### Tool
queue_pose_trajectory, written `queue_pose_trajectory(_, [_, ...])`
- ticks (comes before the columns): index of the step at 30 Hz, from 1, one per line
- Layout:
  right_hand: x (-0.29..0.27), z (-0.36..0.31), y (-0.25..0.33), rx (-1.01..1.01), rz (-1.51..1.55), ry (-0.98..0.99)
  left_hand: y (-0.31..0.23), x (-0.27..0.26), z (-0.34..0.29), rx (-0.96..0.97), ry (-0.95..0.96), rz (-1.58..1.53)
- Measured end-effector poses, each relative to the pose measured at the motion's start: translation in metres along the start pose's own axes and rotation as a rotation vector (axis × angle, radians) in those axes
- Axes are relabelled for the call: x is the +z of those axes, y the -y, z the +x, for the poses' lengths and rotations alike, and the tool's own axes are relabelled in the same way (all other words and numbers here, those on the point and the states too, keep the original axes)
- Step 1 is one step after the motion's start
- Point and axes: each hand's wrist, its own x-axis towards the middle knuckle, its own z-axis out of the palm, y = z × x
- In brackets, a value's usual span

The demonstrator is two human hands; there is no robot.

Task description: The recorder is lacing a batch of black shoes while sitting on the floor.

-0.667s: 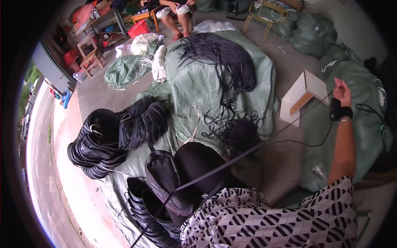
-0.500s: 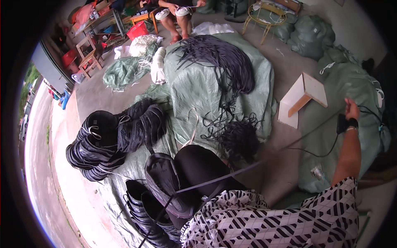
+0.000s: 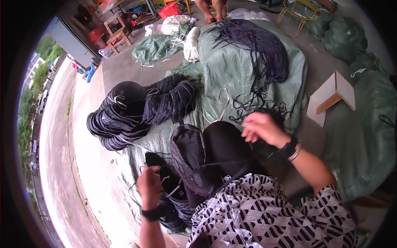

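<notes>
A dark grey shoe upper (image 3: 188,155) lies on my lap against my dark-clad leg, its toe end pointing away from me. A dark flat shoelace (image 3: 206,164) crosses it and trails slackly toward my right side. Left of the upper, my left hand (image 3: 149,184) is raised beside several stacked black shoe uppers (image 3: 175,204); its fingers are curled together, and whatever they hold is too small to make out. My right hand (image 3: 264,128) hovers beyond my knee, over a dark tangle of laces. Its fingers are loosely bent and apart, slightly blurred, with nothing visible in them.
Bundled black shoe uppers (image 3: 124,118) sit ahead on the left on green sheeting. A heap of long dark laces (image 3: 264,45) lies on a green sack (image 3: 223,62). A small wooden stand (image 3: 335,97) and large green sacks (image 3: 364,136) are right. Another person's legs (image 3: 213,10) show at the back.
My right hand has come in from the far right to above my knee, and the taut lace has gone slack. My left hand has come into view. The view has shifted left and downward.
</notes>
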Motion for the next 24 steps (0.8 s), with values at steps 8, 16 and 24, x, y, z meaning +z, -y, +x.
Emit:
queue_pose_trajectory(8, [0.112,-0.015,-0.018,-0.187,-0.514,0.198,-0.024,0.114,0.017,0.236,0.305,0.903])
queue_pose_trajectory(16, [0.129,-0.021,-0.028,0.015,-0.373,0.181,-0.024,0.116,0.035,0.381,0.535,1.219])
queue_pose_trajectory(24, [0.125,-0.019,-0.024,0.074,-0.475,0.259,-0.026,0.113,0.040,0.145,0.635,0.994])
